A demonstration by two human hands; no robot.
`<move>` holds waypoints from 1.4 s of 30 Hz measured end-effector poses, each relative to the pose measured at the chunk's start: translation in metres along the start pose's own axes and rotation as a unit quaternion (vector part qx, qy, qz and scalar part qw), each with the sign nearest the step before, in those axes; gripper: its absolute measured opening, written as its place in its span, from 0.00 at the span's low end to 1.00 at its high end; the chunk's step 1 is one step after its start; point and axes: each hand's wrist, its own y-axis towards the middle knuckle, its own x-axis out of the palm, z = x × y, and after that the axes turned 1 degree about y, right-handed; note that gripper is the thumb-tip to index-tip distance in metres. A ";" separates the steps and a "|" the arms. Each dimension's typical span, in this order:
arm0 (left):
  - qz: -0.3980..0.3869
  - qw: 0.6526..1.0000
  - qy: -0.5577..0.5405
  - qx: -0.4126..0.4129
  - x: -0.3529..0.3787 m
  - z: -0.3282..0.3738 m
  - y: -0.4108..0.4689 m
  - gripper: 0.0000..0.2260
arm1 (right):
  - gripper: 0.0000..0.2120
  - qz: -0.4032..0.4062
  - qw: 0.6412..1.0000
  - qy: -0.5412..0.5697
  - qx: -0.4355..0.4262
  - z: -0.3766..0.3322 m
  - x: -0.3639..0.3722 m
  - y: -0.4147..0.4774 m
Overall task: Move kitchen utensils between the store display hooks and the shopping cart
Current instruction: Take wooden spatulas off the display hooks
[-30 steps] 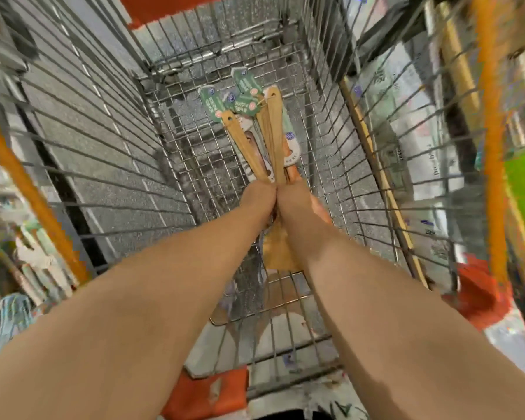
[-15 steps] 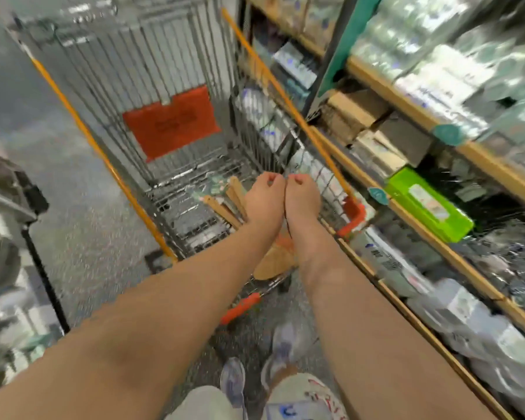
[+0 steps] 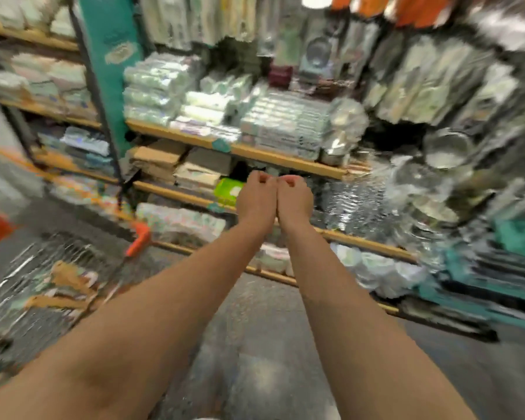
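Both fisted and touching, left hand (image 3: 256,202) beside right hand (image 3: 294,201), stretched forward.

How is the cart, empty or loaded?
Loaded: wooden utensils with pale tags lie in the cart at lower left. Blur hides their number.

Retail shop aisle. Long yellow-edged tiered shelves (image 3: 234,150) stacked with wrapped goods; packaged wares hanging in rows (image 3: 422,86) above; shiny steel bowls (image 3: 446,150) at right; wire shopping cart with orange trim (image 3: 43,283) at left.
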 end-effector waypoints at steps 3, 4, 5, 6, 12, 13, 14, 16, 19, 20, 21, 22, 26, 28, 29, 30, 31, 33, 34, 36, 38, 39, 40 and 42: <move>-0.034 0.998 -0.015 0.047 0.069 0.054 -0.009 0.08 | 0.09 0.055 0.998 -0.001 -0.013 0.004 -0.081 0.037; -0.036 0.997 -0.009 0.066 0.087 0.072 -0.010 0.08 | 0.09 0.072 0.997 -0.001 -0.017 0.003 -0.104 0.049; -0.035 0.996 -0.001 0.087 0.103 0.088 -0.011 0.09 | 0.09 0.088 0.996 -0.004 -0.022 0.000 -0.124 0.059; -0.035 0.993 0.007 0.109 0.115 0.106 -0.008 0.10 | 0.09 0.101 0.995 -0.010 -0.026 -0.005 -0.143 0.070; -0.061 0.972 0.033 0.224 0.149 0.183 0.040 0.13 | 0.13 0.118 0.988 -0.049 -0.090 -0.040 -0.199 0.136; -0.059 0.970 0.035 0.233 0.149 0.190 0.051 0.13 | 0.13 0.123 0.986 -0.056 -0.098 -0.044 -0.200 0.145; -0.057 0.967 0.035 0.245 0.150 0.200 0.067 0.12 | 0.13 0.129 0.984 -0.056 -0.110 -0.052 -0.201 0.160; -0.058 0.962 0.040 0.265 0.152 0.217 0.104 0.11 | 0.12 0.136 0.981 -0.057 -0.125 -0.068 -0.199 0.193; -0.055 0.954 0.038 0.292 0.153 0.245 0.167 0.07 | 0.13 0.146 0.978 -0.046 -0.143 -0.096 -0.195 0.244; -0.052 0.954 0.034 0.294 0.154 0.255 0.188 0.06 | 0.13 0.150 0.978 -0.040 -0.142 -0.108 -0.194 0.261; -0.054 0.953 0.033 0.296 0.155 0.265 0.208 0.06 | 0.12 0.152 0.978 -0.031 -0.141 -0.118 -0.192 0.279; -0.059 0.953 0.036 0.296 0.157 0.273 0.226 0.06 | 0.12 0.156 0.978 -0.024 -0.138 -0.127 -0.190 0.295; -0.061 0.952 0.043 0.296 0.171 0.301 0.291 0.09 | 0.12 0.182 0.975 -0.022 -0.129 -0.153 -0.187 0.354; -0.057 0.953 0.043 0.293 0.182 0.312 0.321 0.10 | 0.12 0.188 0.974 -0.035 -0.124 -0.160 -0.189 0.383; -0.058 0.955 0.045 0.288 0.188 0.316 0.334 0.10 | 0.12 0.189 0.974 -0.038 -0.122 -0.163 -0.191 0.397; -0.059 0.956 0.047 0.284 0.194 0.321 0.345 0.10 | 0.13 0.191 0.974 -0.040 -0.119 -0.165 -0.193 0.410; -0.059 0.956 0.048 0.284 0.200 0.326 0.355 0.10 | 0.13 0.194 0.973 -0.043 -0.116 -0.168 -0.196 0.423; -0.049 0.956 0.036 0.287 0.210 0.336 0.375 0.10 | 0.13 0.197 0.972 -0.053 -0.115 -0.173 -0.201 0.450; -0.040 0.956 0.028 0.288 0.215 0.341 0.384 0.10 | 0.13 0.195 0.972 -0.057 -0.118 -0.175 -0.204 0.463; -0.025 0.957 0.023 0.288 0.224 0.349 0.401 0.10 | 0.13 0.190 0.973 -0.054 -0.123 -0.178 -0.209 0.488; -0.018 0.956 0.028 0.292 0.235 0.361 0.417 0.10 | 0.14 0.186 0.973 -0.048 -0.129 -0.182 -0.217 0.514; -0.018 0.956 0.029 0.292 0.242 0.369 0.425 0.10 | 0.14 0.184 0.973 -0.049 -0.130 -0.185 -0.223 0.526; -0.015 0.956 0.026 0.291 0.249 0.376 0.432 0.10 | 0.14 0.182 0.973 -0.051 -0.131 -0.187 -0.229 0.538; -0.002 0.955 0.027 0.297 0.264 0.391 0.445 0.11 | 0.14 0.181 0.972 -0.056 -0.139 -0.193 -0.243 0.563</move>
